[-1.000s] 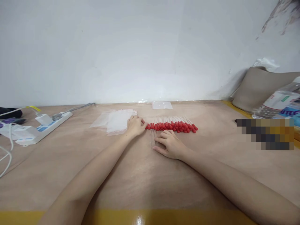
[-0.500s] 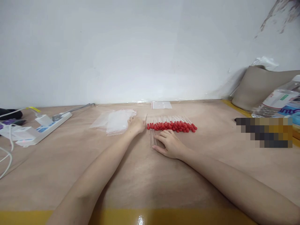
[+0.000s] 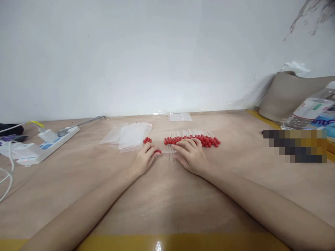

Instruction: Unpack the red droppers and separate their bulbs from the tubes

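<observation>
Between left hand (image 3: pixel 143 159) and right hand (image 3: pixel 193 156), a held stick (image 3: pixel 166 151) bars the gap; the bench (image 3: pixel 159 202) lies open toward six o'clock. A narrow lane runs toward twelve, between plastic bags (image 3: pixel 133 136) and red-ended sticks (image 3: pixel 201 137), up to the wall (image 3: pixel 157 59). A power strip (image 3: pixel 49 143) blocks nine.

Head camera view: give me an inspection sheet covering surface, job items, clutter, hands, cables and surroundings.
Surface: brown table with a yellow strip along the near edge.
Job items: row of red-ended sticks; more red ends beside plastic bags; thin rods in front of the row.
Clutter: bottle and curled sheet at right; a pixelated patch hides something.
Left hand: pinches one red-ended stick.
Right hand: fingers over part of the row; grip unclear.
Cables: white cables at left, near a power strip.
Surroundings: pale wall, dark marks upper right; other people, nothing seen.
</observation>
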`<state>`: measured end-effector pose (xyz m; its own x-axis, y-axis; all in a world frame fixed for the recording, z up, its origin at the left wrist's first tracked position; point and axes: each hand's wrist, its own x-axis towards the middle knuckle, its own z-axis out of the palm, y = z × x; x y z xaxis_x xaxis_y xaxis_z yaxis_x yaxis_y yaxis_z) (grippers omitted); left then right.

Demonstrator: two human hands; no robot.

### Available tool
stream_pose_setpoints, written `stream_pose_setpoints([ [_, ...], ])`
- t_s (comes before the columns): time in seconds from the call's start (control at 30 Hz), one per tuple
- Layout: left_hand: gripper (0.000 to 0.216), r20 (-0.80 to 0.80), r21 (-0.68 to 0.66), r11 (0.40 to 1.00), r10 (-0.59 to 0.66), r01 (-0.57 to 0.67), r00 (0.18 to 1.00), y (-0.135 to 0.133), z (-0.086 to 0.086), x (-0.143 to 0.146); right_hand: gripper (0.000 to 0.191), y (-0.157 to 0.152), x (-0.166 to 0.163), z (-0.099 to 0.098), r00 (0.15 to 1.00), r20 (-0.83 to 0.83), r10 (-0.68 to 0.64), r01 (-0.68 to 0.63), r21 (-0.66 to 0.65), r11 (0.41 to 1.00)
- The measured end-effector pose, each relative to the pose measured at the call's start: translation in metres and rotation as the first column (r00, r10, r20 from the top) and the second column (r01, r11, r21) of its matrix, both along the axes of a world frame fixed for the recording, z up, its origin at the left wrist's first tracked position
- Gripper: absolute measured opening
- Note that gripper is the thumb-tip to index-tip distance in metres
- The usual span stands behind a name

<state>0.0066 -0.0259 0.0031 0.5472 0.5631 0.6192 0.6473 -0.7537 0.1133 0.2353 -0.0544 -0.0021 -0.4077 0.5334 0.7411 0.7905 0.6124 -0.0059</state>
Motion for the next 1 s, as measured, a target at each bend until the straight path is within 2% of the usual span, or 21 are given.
stream_pose_setpoints([
  [0.13,0.019,0.003,0.047,0.999,-0.015,0.014,1.000,-0.003,-0.003,0.004,0.023,0.002,-0.003,-0.002,0.999,0.031,0.031,-0.030,-0.026,0.999],
  [0.33,0.020,0.013,-0.011,0.997,-0.073,0.073,0.997,-0.007,-0.001,0.010,0.024,0.004,-0.005,-0.003,0.995,0.055,0.082,-0.075,-0.113,0.991],
  [0.57,0.015,-0.122,0.067,0.990,-0.115,0.124,0.986,-0.006,0.004,0.015,0.024,0.003,-0.003,-0.002,0.985,0.017,0.170,-0.164,-0.182,0.970],
  [0.8,0.023,-0.219,0.038,0.990,-0.121,0.133,0.968,-0.009,0.008,0.015,0.019,0.000,-0.002,-0.001,0.990,0.058,0.130,-0.129,-0.026,0.991],
  [1.0,0.025,-0.268,0.004,0.990,-0.136,0.142,0.954,-0.011,0.010,0.010,0.019,-0.004,0.003,0.000,0.978,0.186,0.091,-0.114,0.119,0.986],
])
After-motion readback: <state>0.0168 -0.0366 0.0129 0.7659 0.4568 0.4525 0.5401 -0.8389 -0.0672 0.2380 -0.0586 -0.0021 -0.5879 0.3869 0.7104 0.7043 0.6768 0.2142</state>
